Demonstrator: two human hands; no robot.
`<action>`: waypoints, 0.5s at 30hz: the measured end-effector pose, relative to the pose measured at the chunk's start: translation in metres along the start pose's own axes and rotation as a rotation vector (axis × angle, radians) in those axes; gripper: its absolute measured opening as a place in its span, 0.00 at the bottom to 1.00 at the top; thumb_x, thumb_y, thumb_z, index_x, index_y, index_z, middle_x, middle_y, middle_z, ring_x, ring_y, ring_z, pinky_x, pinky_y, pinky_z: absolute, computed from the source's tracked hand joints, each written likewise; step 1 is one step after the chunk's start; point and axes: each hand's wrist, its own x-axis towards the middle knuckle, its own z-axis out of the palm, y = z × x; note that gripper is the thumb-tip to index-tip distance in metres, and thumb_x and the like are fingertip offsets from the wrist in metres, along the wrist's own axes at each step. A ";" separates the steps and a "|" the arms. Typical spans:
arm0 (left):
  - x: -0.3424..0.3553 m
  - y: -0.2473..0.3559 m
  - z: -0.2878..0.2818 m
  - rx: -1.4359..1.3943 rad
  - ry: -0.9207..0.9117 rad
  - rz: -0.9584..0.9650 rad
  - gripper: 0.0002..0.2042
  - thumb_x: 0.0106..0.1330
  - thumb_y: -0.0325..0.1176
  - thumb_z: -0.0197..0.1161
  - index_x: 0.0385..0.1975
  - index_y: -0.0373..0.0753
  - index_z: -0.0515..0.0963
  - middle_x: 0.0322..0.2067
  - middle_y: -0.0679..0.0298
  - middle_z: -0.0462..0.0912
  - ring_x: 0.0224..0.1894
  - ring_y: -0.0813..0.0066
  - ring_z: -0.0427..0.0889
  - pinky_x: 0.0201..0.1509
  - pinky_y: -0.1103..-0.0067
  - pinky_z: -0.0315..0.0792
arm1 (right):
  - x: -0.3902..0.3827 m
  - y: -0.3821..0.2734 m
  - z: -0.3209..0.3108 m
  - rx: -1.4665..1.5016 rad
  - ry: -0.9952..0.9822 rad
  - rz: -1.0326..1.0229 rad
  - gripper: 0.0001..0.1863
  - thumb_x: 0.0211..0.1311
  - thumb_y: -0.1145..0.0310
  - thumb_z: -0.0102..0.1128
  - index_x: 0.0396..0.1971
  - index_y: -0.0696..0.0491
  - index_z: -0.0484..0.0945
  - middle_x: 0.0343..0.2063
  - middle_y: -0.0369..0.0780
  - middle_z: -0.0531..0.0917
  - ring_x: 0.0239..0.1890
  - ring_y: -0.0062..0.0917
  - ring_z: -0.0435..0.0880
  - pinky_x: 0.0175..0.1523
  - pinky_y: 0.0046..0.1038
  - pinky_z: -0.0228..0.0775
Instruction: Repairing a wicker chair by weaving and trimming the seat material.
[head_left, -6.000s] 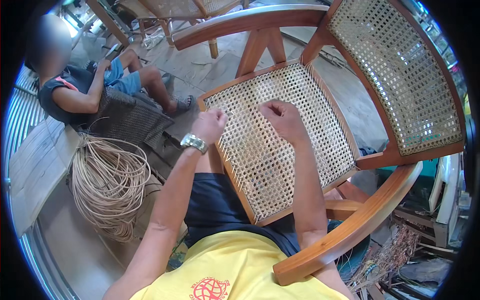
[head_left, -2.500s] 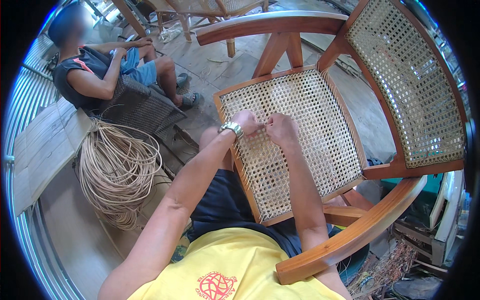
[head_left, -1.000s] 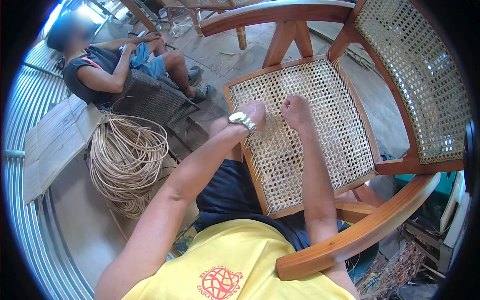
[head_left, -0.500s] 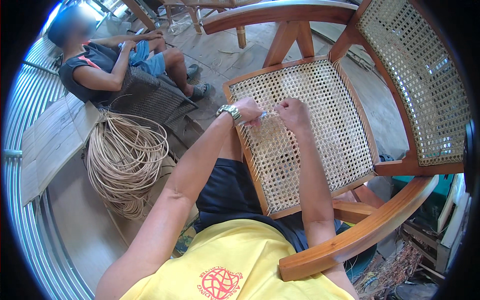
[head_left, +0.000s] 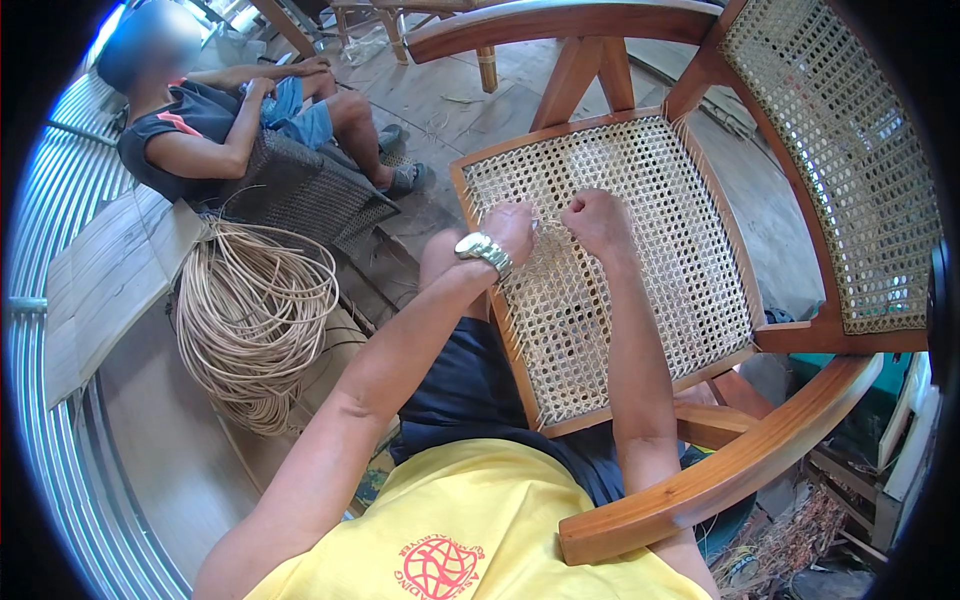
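Note:
A wooden chair with a woven cane seat (head_left: 680, 270) is tilted in front of me, its near armrest (head_left: 720, 470) beside my body. Over the left half of the seat, my left hand (head_left: 512, 232) is closed, with a small pale thing showing at its fingers; its kind is too small to tell. Just to its right, my right hand (head_left: 598, 222) is curled into a fist above the weave. What the fist holds, if anything, is hidden. Loose strand ends line the seat's wooden frame. The cane backrest (head_left: 850, 170) stands at the right.
A coil of thin rattan (head_left: 255, 330) hangs at my left beside a cardboard sheet (head_left: 110, 290). Beyond it a person (head_left: 200, 130) sits by a dark mesh panel (head_left: 310, 190). The far armrest (head_left: 570, 22) arches over the back. Fibre scraps (head_left: 790, 540) lie at the lower right.
My left hand has turned at the wrist, so the watch faces up more and the pale thing shows less. My right fist has shifted slightly right. The seat appears slightly farther right.

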 end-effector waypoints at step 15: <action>0.027 -0.016 0.003 -0.894 -0.310 -0.393 0.18 0.67 0.50 0.60 0.34 0.39 0.82 0.22 0.63 0.84 0.19 0.74 0.82 0.22 0.76 0.77 | -0.002 0.004 0.028 -0.184 0.016 -0.109 0.14 0.55 0.56 0.66 0.27 0.52 0.84 0.28 0.47 0.85 0.33 0.41 0.85 0.40 0.41 0.75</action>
